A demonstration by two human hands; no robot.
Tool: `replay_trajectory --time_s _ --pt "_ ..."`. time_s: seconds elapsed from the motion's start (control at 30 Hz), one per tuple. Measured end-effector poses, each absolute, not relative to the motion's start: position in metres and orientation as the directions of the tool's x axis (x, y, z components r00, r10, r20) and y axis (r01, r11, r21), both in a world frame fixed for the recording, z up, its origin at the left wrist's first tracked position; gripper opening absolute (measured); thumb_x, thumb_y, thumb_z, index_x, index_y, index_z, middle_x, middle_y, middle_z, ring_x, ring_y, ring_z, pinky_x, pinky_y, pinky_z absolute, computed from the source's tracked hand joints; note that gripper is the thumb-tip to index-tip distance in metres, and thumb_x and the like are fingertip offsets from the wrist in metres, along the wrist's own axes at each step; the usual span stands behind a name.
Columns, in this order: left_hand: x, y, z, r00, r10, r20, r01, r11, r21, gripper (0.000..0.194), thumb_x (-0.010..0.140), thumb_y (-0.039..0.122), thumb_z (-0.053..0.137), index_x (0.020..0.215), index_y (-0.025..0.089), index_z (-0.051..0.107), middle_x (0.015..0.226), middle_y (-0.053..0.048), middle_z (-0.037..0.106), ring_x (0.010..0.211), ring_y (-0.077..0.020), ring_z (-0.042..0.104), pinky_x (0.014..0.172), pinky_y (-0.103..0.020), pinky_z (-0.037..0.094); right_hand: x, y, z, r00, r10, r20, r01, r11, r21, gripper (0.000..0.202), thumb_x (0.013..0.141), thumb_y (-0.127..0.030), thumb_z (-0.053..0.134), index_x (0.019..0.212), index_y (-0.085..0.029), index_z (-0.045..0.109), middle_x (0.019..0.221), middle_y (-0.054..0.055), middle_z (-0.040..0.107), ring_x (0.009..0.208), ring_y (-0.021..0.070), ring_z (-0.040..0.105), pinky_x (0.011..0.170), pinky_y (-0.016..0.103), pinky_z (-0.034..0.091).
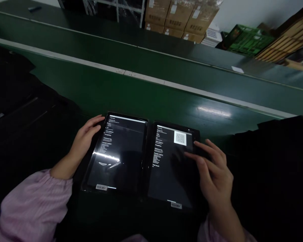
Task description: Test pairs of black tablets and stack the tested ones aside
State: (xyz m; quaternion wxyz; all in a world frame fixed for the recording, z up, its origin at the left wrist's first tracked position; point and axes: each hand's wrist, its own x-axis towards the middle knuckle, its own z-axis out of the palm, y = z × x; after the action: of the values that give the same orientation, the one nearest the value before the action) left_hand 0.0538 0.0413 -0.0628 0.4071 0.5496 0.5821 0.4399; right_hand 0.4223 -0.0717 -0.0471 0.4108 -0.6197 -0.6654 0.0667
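Two tablets lie side by side, both lit with white text on black. The left tablet (121,148) carries a small barcode label (101,187) at its lower edge and reflects a ceiling light. On the right tablet (171,174) a QR code (180,138) shows near the top, with another label (176,205) at the bottom. My left hand (84,137) rests at the upper left edge of the left tablet, fingers apart, holding nothing. Over the right edge of the right tablet is my right hand (214,168), its fingers spread and one fingertip over the screen.
Beyond the tablets runs a green bench (96,80) with a pale metal strip (151,79). Behind it stand stacked cardboard boxes (176,16), a green crate (247,40) and a wooden stack (288,33). Dark material lies on both sides.
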Motion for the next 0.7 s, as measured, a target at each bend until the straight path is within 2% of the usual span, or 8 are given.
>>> replay_trajectory --time_s 0.1,0.27,0.37,0.7 --pt "0.052 0.024 -0.057 -0.060 0.998 -0.037 0.315 0.054 0.948 0.030 0.091 0.037 0.062 0.119 0.032 0.073 0.146 0.003 0.057 0.145 -0.0269 0.042 0.128 -0.050 0.023 0.401 -0.081 -0.036 -0.083 0.871 0.484 0.788 0.355 -0.504 0.027 0.099 -0.016 0.054 0.095 -0.023 0.080 0.127 0.009 0.067 0.139 0.0333 0.047 0.107 0.055 0.047" --pt "0.048 0.015 -0.056 -0.031 0.997 -0.068 0.321 0.074 0.944 0.032 0.092 0.040 0.064 0.123 0.037 0.071 0.149 0.005 0.054 0.146 -0.0277 0.039 0.128 -0.052 0.022 0.372 -0.089 -0.034 -0.281 0.856 0.434 0.724 0.486 -0.490 0.024 0.093 -0.009 0.057 0.094 -0.019 0.080 0.132 0.011 0.062 0.144 0.0358 0.039 0.106 0.053 0.050" --pt "0.048 0.016 -0.059 -0.016 0.996 -0.082 0.306 0.083 0.949 0.034 0.091 0.039 0.066 0.125 0.038 0.070 0.149 0.005 0.053 0.146 -0.0274 0.039 0.127 -0.050 0.025 0.365 -0.091 -0.036 -0.327 0.845 0.424 0.713 0.515 -0.476 0.025 0.091 -0.008 0.057 0.092 -0.018 0.079 0.133 0.011 0.059 0.145 0.0365 0.037 0.104 0.052 0.051" --pt "0.043 0.018 -0.063 0.021 0.996 -0.088 0.267 0.079 0.960 0.034 0.091 0.036 0.067 0.123 0.044 0.070 0.149 0.007 0.052 0.146 -0.0253 0.039 0.125 -0.048 0.029 0.359 -0.093 -0.039 -0.379 0.851 0.364 0.727 0.517 -0.452 0.026 0.097 -0.011 0.055 0.104 -0.019 0.079 0.146 0.012 0.049 0.151 0.0391 0.025 0.108 0.055 0.045"
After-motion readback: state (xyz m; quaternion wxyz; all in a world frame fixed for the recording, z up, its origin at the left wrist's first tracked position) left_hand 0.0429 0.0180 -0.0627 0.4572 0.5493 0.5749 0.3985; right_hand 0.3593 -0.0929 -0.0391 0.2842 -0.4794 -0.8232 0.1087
